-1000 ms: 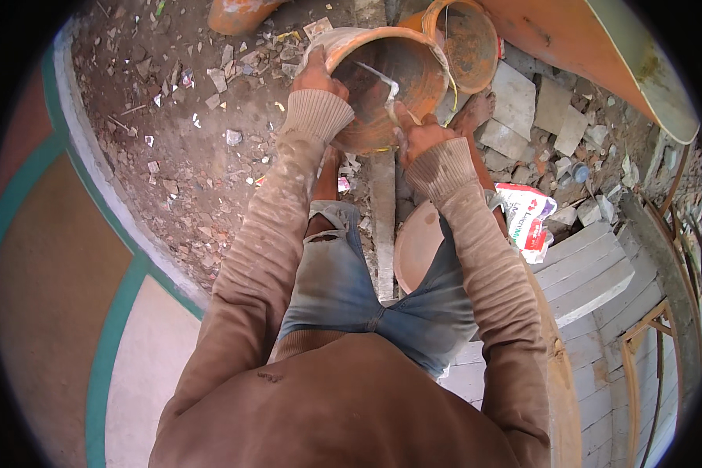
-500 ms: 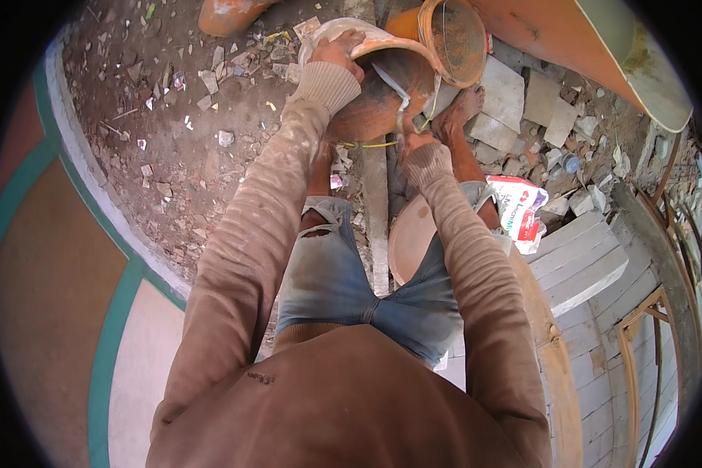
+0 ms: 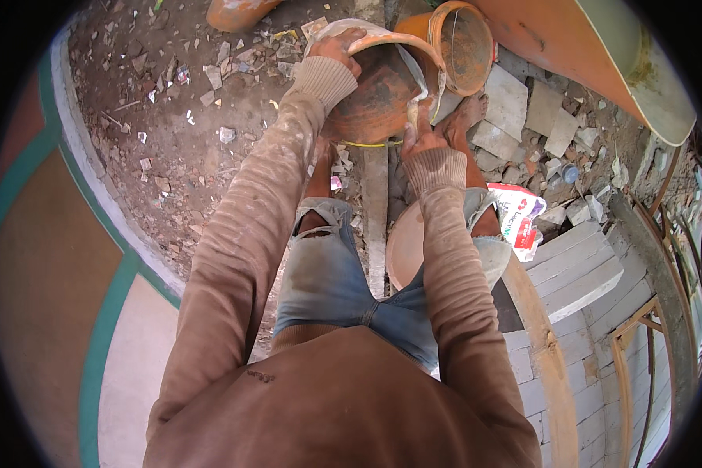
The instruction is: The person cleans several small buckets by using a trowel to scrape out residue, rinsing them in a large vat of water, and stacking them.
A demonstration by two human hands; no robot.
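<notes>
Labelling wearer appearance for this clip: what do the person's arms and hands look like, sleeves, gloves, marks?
Both arms wear long brown knit sleeves with ribbed cuffs, streaked and dusted with pale powder. The left hand and right hand are bare, with no gloves, and are smeared with pale residue. No watch or rings are visible.

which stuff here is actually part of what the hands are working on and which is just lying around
In hand:
- clay pot, tilted, held at its rim
- left hand on the pot's upper rim
- right hand at the pot's lower edge

Lying about:
- orange bucket beside the pot
- printed bag
- broken tile pieces
- rubble on the dirt ground
- stacked white mouldings
</notes>
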